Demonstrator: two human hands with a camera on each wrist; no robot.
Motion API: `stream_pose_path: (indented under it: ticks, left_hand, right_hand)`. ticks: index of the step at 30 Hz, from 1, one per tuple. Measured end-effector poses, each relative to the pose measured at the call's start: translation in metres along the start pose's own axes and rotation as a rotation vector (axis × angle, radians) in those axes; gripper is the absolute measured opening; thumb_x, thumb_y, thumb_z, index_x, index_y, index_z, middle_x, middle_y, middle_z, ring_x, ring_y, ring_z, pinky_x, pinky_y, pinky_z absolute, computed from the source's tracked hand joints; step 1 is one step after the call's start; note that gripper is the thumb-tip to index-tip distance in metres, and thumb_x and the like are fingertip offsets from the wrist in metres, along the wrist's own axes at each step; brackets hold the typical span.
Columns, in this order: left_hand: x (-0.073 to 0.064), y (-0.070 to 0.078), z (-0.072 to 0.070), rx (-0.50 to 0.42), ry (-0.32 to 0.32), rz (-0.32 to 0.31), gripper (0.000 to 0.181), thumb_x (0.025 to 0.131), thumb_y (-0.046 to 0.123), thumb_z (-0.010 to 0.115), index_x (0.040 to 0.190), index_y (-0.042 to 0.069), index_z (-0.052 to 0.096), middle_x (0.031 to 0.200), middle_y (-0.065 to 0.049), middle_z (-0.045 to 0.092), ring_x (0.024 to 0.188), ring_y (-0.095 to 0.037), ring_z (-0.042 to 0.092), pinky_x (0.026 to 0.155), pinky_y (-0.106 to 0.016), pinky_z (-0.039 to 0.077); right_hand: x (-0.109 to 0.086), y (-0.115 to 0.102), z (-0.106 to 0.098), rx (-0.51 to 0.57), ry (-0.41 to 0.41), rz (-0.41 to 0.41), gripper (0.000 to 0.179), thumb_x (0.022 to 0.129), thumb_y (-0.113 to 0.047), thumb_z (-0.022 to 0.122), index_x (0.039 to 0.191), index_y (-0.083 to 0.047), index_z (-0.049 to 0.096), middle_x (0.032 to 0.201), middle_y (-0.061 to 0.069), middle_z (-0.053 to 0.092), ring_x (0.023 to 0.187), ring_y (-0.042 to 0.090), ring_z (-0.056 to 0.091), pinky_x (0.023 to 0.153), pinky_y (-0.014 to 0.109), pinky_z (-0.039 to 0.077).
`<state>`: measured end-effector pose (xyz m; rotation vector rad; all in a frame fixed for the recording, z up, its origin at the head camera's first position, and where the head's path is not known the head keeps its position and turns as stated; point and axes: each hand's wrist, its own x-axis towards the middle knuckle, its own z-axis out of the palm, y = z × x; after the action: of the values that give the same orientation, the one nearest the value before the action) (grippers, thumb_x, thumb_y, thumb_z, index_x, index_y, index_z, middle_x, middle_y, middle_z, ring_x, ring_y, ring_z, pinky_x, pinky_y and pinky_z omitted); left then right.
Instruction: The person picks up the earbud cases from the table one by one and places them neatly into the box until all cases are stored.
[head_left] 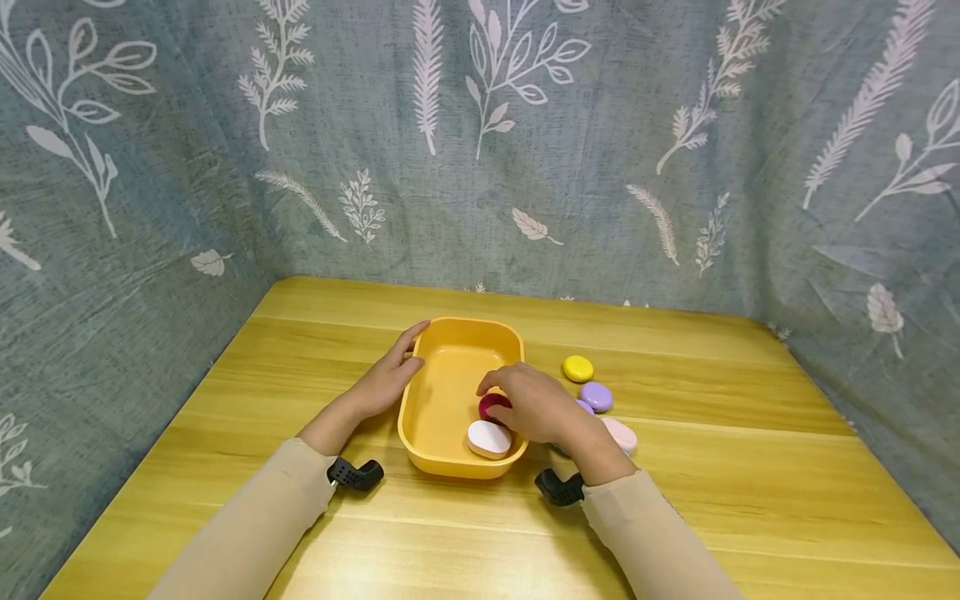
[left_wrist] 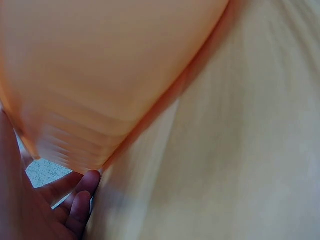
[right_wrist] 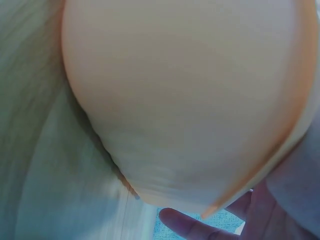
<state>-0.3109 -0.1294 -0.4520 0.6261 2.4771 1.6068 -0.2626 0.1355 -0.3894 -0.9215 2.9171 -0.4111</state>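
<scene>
A yellow-orange rectangular tub [head_left: 448,387] stands on the table. My left hand [head_left: 381,385] holds its left side, thumb at the rim and fingers along the far left corner; the left wrist view shows those fingers [left_wrist: 82,200] bent against the outer wall. My right hand [head_left: 528,400] reaches over the right rim, fingers and thumb around a dark red round piece [head_left: 491,406] low in the tub. Close in front of that piece lies a white oval piece [head_left: 489,439]. In the right wrist view the tub's wall [right_wrist: 185,110] hides the tub's contents.
Right of the tub lie a yellow round piece [head_left: 577,368], a purple one [head_left: 596,397], another purple one partly hidden [head_left: 585,407] and a pale pink oval one [head_left: 619,434]. A patterned grey-blue curtain [head_left: 480,208] borders the wooden table [head_left: 750,467] at the back and sides.
</scene>
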Motion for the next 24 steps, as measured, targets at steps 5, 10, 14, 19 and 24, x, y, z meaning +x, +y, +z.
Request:
stream_pose_path:
  ticks: [5, 10, 14, 19, 24]
  left_hand:
    - [-0.001, -0.001, 0.000, -0.008, -0.002, -0.010, 0.054, 0.106, 0.028, 0.034, 0.154, 0.038, 0.012, 0.162, 0.005, 0.010, 0.141, -0.031, 0.034, 0.111, -0.053, 0.035]
    - [-0.001, -0.001, 0.000, 0.003, 0.000, 0.000, 0.053, 0.106, 0.029, 0.034, 0.154, 0.039, 0.012, 0.163, 0.006, 0.008, 0.145, -0.030, 0.027, 0.114, -0.053, 0.030]
    - [-0.001, -0.001, -0.001, -0.004, -0.004, 0.002, 0.052, 0.106, 0.030, 0.032, 0.153, 0.042, 0.012, 0.163, 0.006, 0.007, 0.146, -0.029, 0.023, 0.116, -0.053, 0.026]
    - [-0.002, 0.001, 0.000, -0.010, -0.005, 0.011, 0.053, 0.106, 0.028, 0.032, 0.154, 0.039, 0.011, 0.163, 0.003, 0.007, 0.144, -0.031, 0.028, 0.114, -0.054, 0.029]
    - [-0.003, 0.003, 0.000, 0.002, 0.002, 0.016, 0.054, 0.106, 0.026, 0.033, 0.155, 0.035, 0.011, 0.163, 0.000, 0.011, 0.140, -0.034, 0.034, 0.111, -0.054, 0.034]
  right_hand:
    - [0.000, 0.000, -0.001, -0.010, 0.018, -0.030, 0.025, 0.090, -0.024, 0.068, 0.115, -0.021, 0.067, 0.117, 0.000, 0.066, 0.110, 0.019, 0.056, 0.095, 0.038, 0.046]
    - [-0.001, 0.000, -0.004, -0.033, 0.039, -0.051, 0.027, 0.091, -0.025, 0.067, 0.117, -0.020, 0.068, 0.122, -0.003, 0.063, 0.115, 0.019, 0.056, 0.100, 0.038, 0.045]
    - [-0.002, 0.000, -0.007, -0.025, 0.048, -0.049, 0.028, 0.092, -0.027, 0.066, 0.119, -0.020, 0.068, 0.126, -0.003, 0.061, 0.122, 0.021, 0.053, 0.104, 0.040, 0.043]
    - [-0.002, 0.001, -0.009, -0.019, 0.070, -0.044, 0.030, 0.093, -0.029, 0.065, 0.121, -0.019, 0.067, 0.128, -0.002, 0.059, 0.123, 0.022, 0.053, 0.103, 0.041, 0.044]
    - [-0.003, 0.002, -0.012, -0.022, 0.112, -0.048, 0.032, 0.091, -0.027, 0.068, 0.122, -0.020, 0.066, 0.126, -0.001, 0.059, 0.117, 0.021, 0.056, 0.100, 0.039, 0.046]
